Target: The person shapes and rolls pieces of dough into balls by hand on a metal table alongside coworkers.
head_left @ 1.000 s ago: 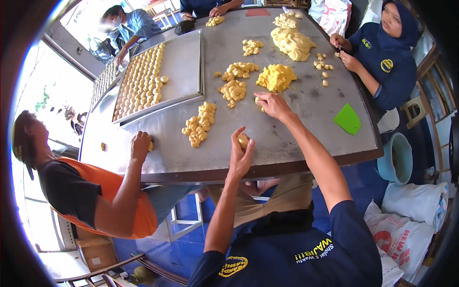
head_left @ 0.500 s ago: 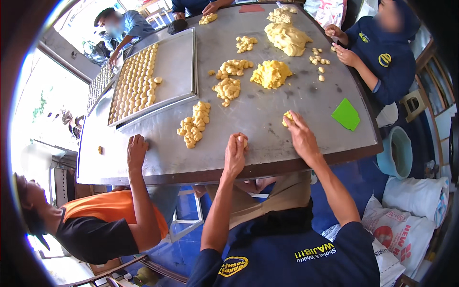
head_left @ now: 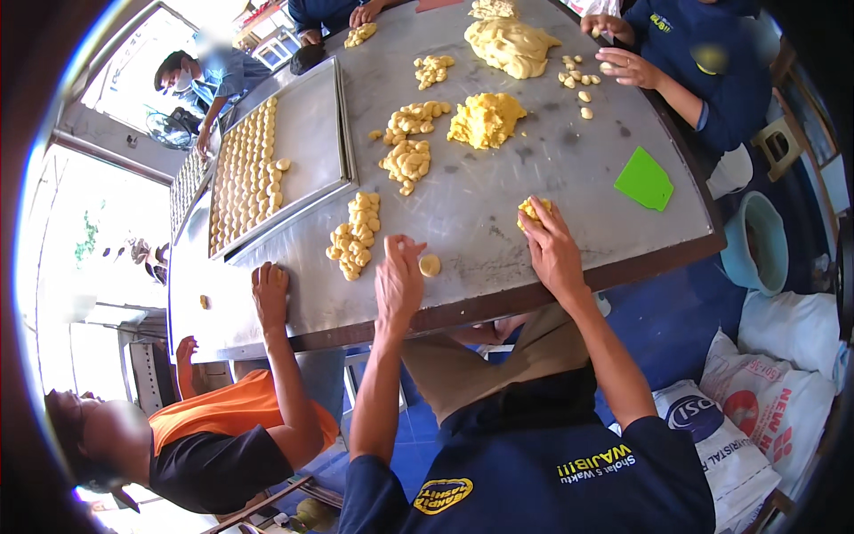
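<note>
My left hand (head_left: 398, 276) hovers at the table's near side with fingers apart and nothing in them, just left of a flattened dough disc (head_left: 430, 265). My right hand (head_left: 553, 254) is closed round a crumbly yellow lump (head_left: 534, 208) on the steel surface. Several pale dough balls form piles (head_left: 353, 233) beyond my left hand, with more small piles (head_left: 406, 162) farther back. A large bright yellow mound (head_left: 487, 120) sits mid-table, in front of a paler dough mass (head_left: 511, 47). A green scraper (head_left: 643, 179) lies to the right of my right hand.
A metal tray (head_left: 322, 125) holds rows of balls at left. A co-worker in orange (head_left: 213, 409) leans at the near-left edge; another in navy (head_left: 694, 76) works at right, others at the far side. A blue tub (head_left: 753, 245) and white sacks (head_left: 769, 409) stand beside the table.
My left hand has released the dough piece, which now rests as a disc on the table. My right hand has drawn back from near the yellow mound, gripping its lump. The view has shifted slightly.
</note>
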Tool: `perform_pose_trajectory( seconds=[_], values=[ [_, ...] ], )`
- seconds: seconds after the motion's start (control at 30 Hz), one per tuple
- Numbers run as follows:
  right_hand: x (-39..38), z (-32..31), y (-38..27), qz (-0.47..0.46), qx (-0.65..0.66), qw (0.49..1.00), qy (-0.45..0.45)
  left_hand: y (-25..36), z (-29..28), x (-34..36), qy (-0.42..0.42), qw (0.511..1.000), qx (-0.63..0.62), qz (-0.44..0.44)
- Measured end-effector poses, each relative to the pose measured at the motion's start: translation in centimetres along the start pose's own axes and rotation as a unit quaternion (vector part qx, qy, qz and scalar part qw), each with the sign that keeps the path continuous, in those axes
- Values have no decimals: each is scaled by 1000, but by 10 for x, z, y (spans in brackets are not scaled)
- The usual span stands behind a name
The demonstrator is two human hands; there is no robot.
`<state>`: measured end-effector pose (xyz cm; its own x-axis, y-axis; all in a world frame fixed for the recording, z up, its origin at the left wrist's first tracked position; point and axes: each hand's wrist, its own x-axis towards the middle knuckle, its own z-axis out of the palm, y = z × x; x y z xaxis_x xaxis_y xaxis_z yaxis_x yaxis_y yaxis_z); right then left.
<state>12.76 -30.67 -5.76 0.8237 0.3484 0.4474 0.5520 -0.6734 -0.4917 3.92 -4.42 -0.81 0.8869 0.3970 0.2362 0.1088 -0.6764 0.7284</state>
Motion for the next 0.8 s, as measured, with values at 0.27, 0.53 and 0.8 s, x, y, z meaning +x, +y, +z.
perform_pose_trajectory(
  seconds=[0.27, 0.53, 0.8],
  values=[
    [-1, 5, -6, -19, 19, 1000, -5, -32, 40, 48, 30, 962, 255, 95],
    [2, 4, 0, 11, -20, 998, 56, -12, -23, -26, -52, 958, 202, 196],
    [37, 4, -4, -34, 23, 999, 24, -112, -93, 42, 165, 949, 264, -41]
  ],
)
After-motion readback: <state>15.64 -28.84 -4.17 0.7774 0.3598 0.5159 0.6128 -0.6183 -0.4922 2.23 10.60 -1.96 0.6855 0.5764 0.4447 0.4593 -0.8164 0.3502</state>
